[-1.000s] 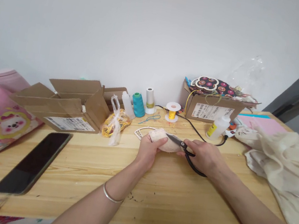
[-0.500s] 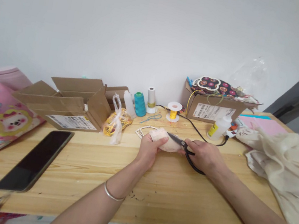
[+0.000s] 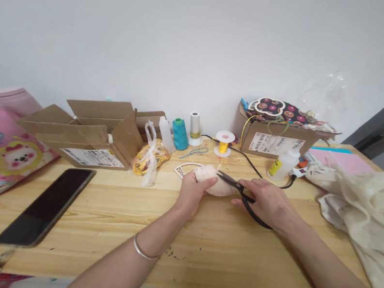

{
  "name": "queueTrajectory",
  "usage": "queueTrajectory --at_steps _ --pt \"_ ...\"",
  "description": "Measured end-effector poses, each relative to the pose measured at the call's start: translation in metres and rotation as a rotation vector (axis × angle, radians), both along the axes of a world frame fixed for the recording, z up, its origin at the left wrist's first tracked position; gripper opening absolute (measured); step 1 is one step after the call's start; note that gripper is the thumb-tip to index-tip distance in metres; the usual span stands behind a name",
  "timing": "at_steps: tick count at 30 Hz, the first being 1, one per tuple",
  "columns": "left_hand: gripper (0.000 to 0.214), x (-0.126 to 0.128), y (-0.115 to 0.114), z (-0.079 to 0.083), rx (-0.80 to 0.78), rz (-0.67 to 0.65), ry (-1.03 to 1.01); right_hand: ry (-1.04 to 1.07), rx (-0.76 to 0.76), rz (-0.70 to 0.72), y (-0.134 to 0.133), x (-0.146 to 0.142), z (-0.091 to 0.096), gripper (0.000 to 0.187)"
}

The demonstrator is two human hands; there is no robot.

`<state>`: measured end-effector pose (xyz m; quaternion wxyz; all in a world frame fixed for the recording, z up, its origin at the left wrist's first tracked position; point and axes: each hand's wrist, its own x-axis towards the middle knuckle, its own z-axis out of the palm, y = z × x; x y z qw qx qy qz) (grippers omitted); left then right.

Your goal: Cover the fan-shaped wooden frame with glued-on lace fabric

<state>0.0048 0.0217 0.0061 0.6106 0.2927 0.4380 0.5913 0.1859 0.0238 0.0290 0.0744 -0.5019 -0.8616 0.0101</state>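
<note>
My left hand (image 3: 192, 192) grips a small piece of whitish fabric (image 3: 220, 186), thumb on top. My right hand (image 3: 264, 198) is closed on black-handled scissors (image 3: 235, 182), whose dark blades point left over the upper edge of the cloth. A small pale tuft stands up near the blade tips. Whether the blades have cloth between them, I cannot tell. Partly covered by my left hand and the cloth, a pale cut-out fan-shaped frame (image 3: 181, 168) lies on the table just behind.
On the wooden table (image 3: 118, 230) lies a phone (image 3: 47, 206) at left. Cardboard boxes (image 3: 78, 139), a teal thread cone (image 3: 180, 134), and a yellow thread spool (image 3: 223, 145) stand behind. A glue bottle (image 3: 283, 165) and cream cloth (image 3: 365, 207) are at right.
The scissors and my right hand have shifted slightly, with the right fingers looser from the cloth's edge. The cloth has turned a little in my left hand, and a tuft now shows on top.
</note>
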Motion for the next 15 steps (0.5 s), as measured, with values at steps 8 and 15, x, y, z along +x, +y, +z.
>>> queueTrajectory --at_steps 8,15 --pt "0.031 0.001 0.001 0.0 0.002 0.008 0.0 -0.02 -0.026 -0.072 -0.004 -0.011 -0.003 0.04" --pt "0.03 0.002 0.0 0.002 -0.004 -0.007 -0.04 -0.014 -0.023 -0.094 -0.005 -0.019 -0.007 0.035"
